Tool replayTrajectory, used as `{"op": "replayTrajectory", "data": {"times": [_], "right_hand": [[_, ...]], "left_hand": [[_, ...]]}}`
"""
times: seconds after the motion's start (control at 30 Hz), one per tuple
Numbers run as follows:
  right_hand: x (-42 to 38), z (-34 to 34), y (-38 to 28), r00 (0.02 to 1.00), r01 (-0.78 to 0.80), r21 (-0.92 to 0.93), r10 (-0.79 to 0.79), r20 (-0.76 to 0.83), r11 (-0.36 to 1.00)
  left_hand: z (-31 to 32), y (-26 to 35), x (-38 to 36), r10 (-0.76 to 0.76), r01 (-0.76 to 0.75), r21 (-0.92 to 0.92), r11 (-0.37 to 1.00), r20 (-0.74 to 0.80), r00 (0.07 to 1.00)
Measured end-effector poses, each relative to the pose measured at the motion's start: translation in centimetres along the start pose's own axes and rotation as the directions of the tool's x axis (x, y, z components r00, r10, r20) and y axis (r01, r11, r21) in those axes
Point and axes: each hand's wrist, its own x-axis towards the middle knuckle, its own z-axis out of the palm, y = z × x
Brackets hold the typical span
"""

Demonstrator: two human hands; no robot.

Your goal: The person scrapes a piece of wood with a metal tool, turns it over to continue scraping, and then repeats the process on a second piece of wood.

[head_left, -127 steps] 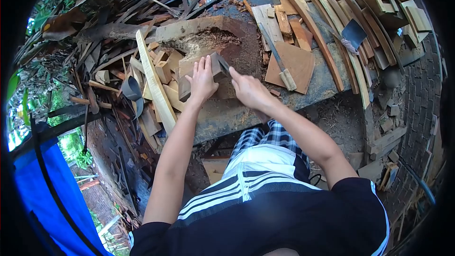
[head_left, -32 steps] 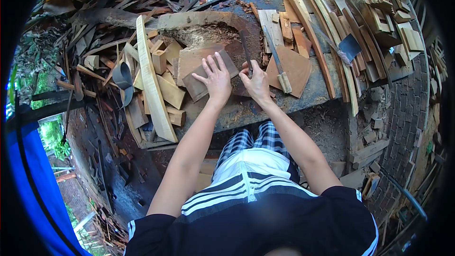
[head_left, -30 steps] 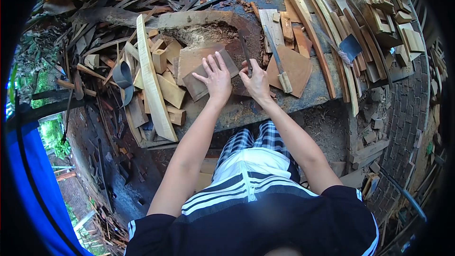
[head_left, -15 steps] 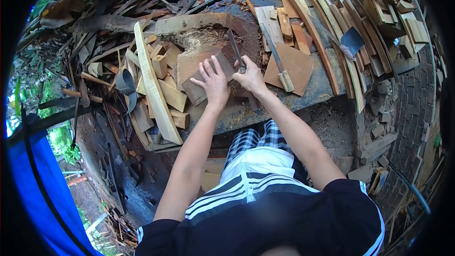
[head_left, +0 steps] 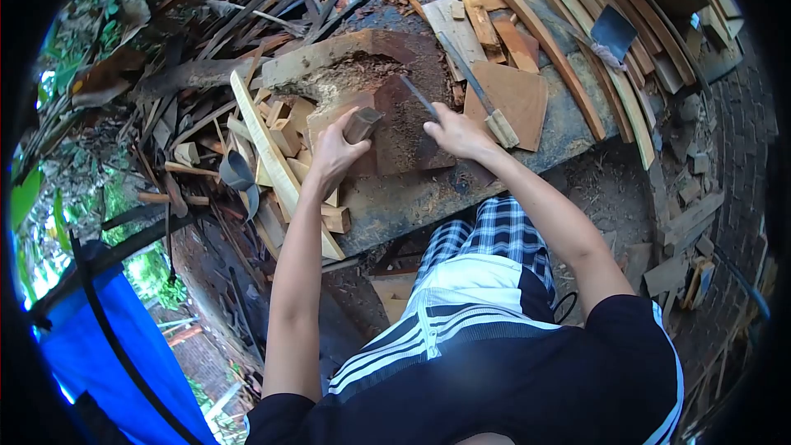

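Note:
Upright in my left hand (head_left: pixel 334 148), a small brownish wooden board (head_left: pixel 363 124) is gripped between thumb and fingers, its narrow edge facing up. My right hand (head_left: pixel 458 133) is closed around a long narrow metal blade (head_left: pixel 418 96), which points away and to the left; its grip end is hidden in the fist. Both hands are over a thick, worn wooden work block (head_left: pixel 404 144) with a rough hollow at its far side. Right of my right hand, a narrow blade with a pale wooden handle (head_left: pixel 501 128) lies by a flat tan board (head_left: pixel 515 99).
Offcut blocks (head_left: pixel 284 136) and a long pale plank (head_left: pixel 276 156) lie left of the work block. Curved strips (head_left: pixel 544 41) and a dark square blade with a wrapped joint (head_left: pixel 613 33) lie at the right. Scrap wood (head_left: pixel 272 8) is piled behind; a blue tarp (head_left: pixel 124 354) hangs lower left.
My left hand has gone from lying flat on the board to gripping it, and the board is now turned up on edge. The blade in my right hand has tilted further left.

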Motion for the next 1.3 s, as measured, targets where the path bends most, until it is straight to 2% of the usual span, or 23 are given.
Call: {"op": "replayTrajectory", "data": {"times": [0.03, 0.1, 0.17, 0.2, 0.3, 0.37, 0.43, 0.5, 0.57, 0.63, 0.7, 0.73, 0.77, 0.83, 0.9, 0.97, 1.03, 1.1, 1.3], "right_hand": [[-0.7, -0.3, -0.6, 0.994, -0.014, 0.097, 0.004, 0.109, 0.995], [-3.1, -0.8, -2.1, 0.989, 0.072, 0.137, -0.089, 0.118, 0.988], [-6.0, -3.9, -5.4, 0.939, -0.092, 0.284, -0.012, 0.345, 0.954], [-6.9, -3.4, -5.7, 0.940, -0.122, 0.414, -0.028, 0.340, 0.902], [-9.4, -5.4, -8.5, 0.899, -0.197, 0.456, -0.025, 0.437, 0.868], [-8.8, -3.7, -7.8, 0.916, -0.166, 0.450, -0.032, 0.401, 0.878], [-7.3, -2.9, -7.0, 0.899, -0.276, 0.565, 0.000, 0.438, 0.778], [-6.6, -2.1, -6.7, 0.910, -0.261, 0.575, -0.001, 0.415, 0.776], [-7.7, -2.1, -7.6, 0.942, -0.194, 0.481, 0.025, 0.336, 0.855], [-9.5, -3.4, -8.3, 0.940, -0.172, 0.442, 0.012, 0.342, 0.880], [-10.0, -3.8, -8.4, 0.942, -0.142, 0.517, -0.045, 0.331, 0.844], [-9.1, -4.5, -8.7, 0.917, -0.193, 0.529, -0.041, 0.398, 0.826], [-7.6, -4.0, -8.7, 0.919, -0.190, 0.532, -0.041, 0.392, 0.825], [-4.3, -1.3, -8.2, 0.953, -0.119, 0.590, -0.075, 0.292, 0.798], [-4.1, -0.9, -8.2, 0.956, -0.115, 0.568, -0.064, 0.285, 0.815], [-6.6, -2.8, -7.7, 0.952, -0.037, 0.446, -0.104, 0.288, 0.894], [-8.4, -3.7, -6.8, 0.948, -0.087, 0.457, -0.067, 0.310, 0.885], [-9.1, -3.9, -6.2, 0.907, -0.259, 0.514, 0.023, 0.420, 0.818], [-6.6, -3.0, -6.1, 0.888, -0.313, 0.646, -0.026, 0.459, 0.697]], "left_hand": [[0.5, -0.1, 0.1, 0.005, -0.006, 0.005, 1.000, 0.016, 1.000], [1.4, -0.3, 0.1, -0.038, 0.041, 0.051, 0.998, -0.066, 0.997], [2.1, -0.3, -0.3, -0.062, 0.073, 0.110, 0.991, -0.099, 0.993], [2.5, -0.2, -0.4, -0.075, 0.099, 0.164, 0.982, -0.143, 0.987], [2.5, 1.8, -1.0, -0.155, 0.184, 0.199, 0.963, -0.152, 0.976], [3.6, 1.9, -1.5, -0.154, 0.199, 0.233, 0.952, -0.200, 0.968], [5.1, 1.7, -2.0, -0.141, 0.204, 0.261, 0.944, -0.240, 0.960], [6.1, 1.8, -2.2, -0.006, 0.144, 0.358, 0.923, -0.360, 0.933], [5.7, 1.8, -2.0, -0.045, 0.169, 0.347, 0.923, -0.339, 0.940], [5.8, 2.0, -2.4, -0.096, 0.201, 0.324, 0.924, -0.313, 0.945], [5.7, 2.1, -2.3, -0.084, 0.187, 0.320, 0.929, -0.310, 0.947], [6.1, 1.9, -2.1, -0.074, 0.177, 0.321, 0.930, -0.308, 0.949], [6.6, 1.3, -2.2, -0.036, 0.161, 0.351, 0.922, -0.339, 0.940], [6.7, 1.2, -2.2, 0.007, 0.148, 0.388, 0.910, -0.371, 0.929], [5.8, 1.4, -2.1, -0.064, 0.173, 0.337, 0.925, -0.311, 0.948], [5.1, 1.8, -2.1, -0.075, 0.175, 0.341, 0.924, -0.286, 0.955], [5.4, 1.7, -2.1, -0.100, 0.189, 0.331, 0.925, -0.267, 0.958], [5.9, 1.6, -2.2, -0.040, 0.161, 0.354, 0.921, -0.325, 0.945], [6.5, 1.3, -2.4, -0.005, 0.145, 0.382, 0.913, -0.344, 0.939]]}}
